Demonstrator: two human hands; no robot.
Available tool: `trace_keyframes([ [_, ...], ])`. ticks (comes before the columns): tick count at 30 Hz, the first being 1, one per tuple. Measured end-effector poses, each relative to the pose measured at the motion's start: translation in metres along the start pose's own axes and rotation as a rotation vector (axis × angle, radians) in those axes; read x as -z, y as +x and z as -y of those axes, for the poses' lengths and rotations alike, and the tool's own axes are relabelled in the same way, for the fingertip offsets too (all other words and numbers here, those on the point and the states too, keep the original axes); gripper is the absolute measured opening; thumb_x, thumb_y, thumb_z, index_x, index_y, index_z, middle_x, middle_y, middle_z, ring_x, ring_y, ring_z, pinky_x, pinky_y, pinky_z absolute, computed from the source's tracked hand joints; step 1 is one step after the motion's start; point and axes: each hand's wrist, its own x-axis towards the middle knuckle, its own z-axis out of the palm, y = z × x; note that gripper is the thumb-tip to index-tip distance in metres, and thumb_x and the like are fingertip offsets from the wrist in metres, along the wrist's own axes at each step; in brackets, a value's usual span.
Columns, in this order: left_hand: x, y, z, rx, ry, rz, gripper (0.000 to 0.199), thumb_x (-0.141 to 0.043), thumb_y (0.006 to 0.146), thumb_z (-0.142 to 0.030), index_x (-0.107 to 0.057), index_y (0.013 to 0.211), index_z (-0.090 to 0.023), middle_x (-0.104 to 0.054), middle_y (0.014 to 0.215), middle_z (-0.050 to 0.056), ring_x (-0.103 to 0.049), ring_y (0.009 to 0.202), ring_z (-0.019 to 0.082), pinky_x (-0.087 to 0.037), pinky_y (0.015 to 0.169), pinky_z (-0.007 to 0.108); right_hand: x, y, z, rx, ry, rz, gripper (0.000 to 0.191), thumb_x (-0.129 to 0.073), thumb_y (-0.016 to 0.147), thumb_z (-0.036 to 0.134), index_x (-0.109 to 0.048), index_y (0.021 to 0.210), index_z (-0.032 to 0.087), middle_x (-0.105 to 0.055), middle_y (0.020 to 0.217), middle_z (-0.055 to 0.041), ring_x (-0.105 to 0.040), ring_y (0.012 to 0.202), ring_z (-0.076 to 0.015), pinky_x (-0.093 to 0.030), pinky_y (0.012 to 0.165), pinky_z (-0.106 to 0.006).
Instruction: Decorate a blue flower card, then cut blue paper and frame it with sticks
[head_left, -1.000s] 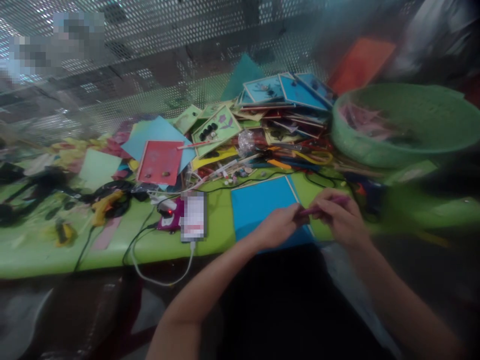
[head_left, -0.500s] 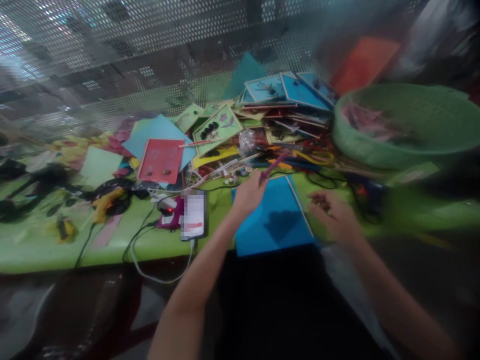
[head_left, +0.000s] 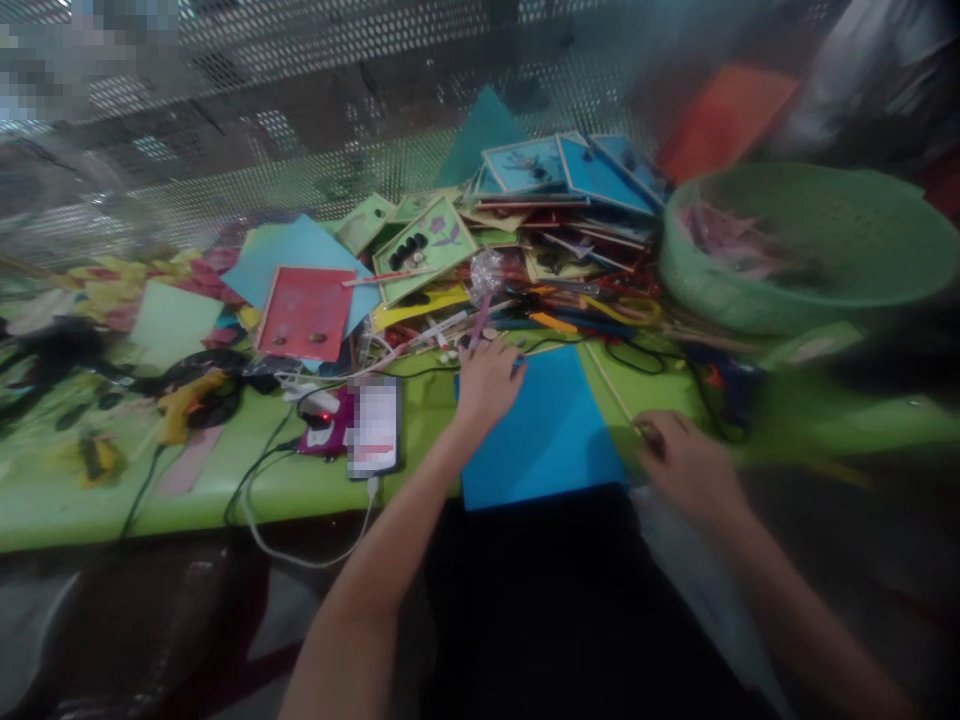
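Note:
A blue sheet (head_left: 540,430) lies on the green-covered table in front of me. My left hand (head_left: 487,378) is over its upper left corner, with the fingers closed around a slim purple stick (head_left: 481,322) that points away from me. A small blue bit shows by its fingertips, too blurred to name. My right hand (head_left: 686,460) is just right of the sheet, fingers curled. Its fingertips pinch the near end of a thin wooden strip (head_left: 611,385), which slants away along the sheet's right side.
A phone (head_left: 375,425) on a cable lies left of the sheet, with a yellow glue gun (head_left: 187,405) farther left. Behind are a red framed panel (head_left: 306,312), a pile of framed pictures (head_left: 525,175) and loose tools. A green basket (head_left: 806,300) stands at the right.
My left hand has moved left and away with the purple stick. The wooden strip has shifted off the sheet's right edge, its near end now at my right fingers.

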Motion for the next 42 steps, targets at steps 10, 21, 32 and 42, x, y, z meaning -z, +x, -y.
trace_keyframes([
  [10,-0.003,0.01,-0.009,-0.036,0.081,0.173,0.043,-0.064,0.101,-0.04,-0.064,0.136,-0.015,-0.061,0.138,0.019,-0.055,0.132,0.039,-0.047,0.106,0.053,0.007,0.004,-0.014,-0.049,0.017,-0.006,0.023,-0.056,0.087,0.023,-0.071,0.105,0.024,-0.075,0.1,-0.006,-0.07,0.077,-0.0222,-0.044,0.064,-0.031],
  [21,0.006,0.029,-0.014,0.027,0.006,0.33,0.031,-0.072,0.095,-0.036,-0.066,0.118,-0.015,-0.072,0.121,0.018,-0.064,0.121,0.038,-0.044,0.107,0.059,-0.004,0.008,-0.008,0.014,0.035,-0.05,0.019,-0.052,0.092,0.024,-0.069,0.101,0.024,-0.073,0.102,-0.0061,-0.071,0.078,-0.0207,-0.047,0.064,-0.031],
  [32,0.005,0.027,-0.01,0.107,-0.279,0.338,0.028,-0.074,0.087,-0.025,-0.063,0.111,-0.017,-0.067,0.13,0.02,-0.059,0.128,0.042,-0.046,0.105,0.055,-0.012,0.018,0.007,0.12,0.003,-0.051,0.02,-0.049,0.096,0.021,-0.067,0.103,0.025,-0.071,0.103,-0.0074,-0.07,0.087,-0.0234,-0.05,0.069,-0.033],
  [42,0.015,0.057,0.025,0.013,-0.581,0.254,0.021,-0.058,0.095,-0.03,-0.072,0.107,-0.019,-0.076,0.115,0.01,-0.07,0.105,0.027,-0.053,0.09,0.035,0.018,0.097,-0.001,0.165,0.025,-0.08,0.031,-0.054,0.1,0.035,-0.066,0.126,0.024,-0.074,0.124,-0.0105,-0.072,0.099,-0.0272,-0.055,0.085,-0.04],
])
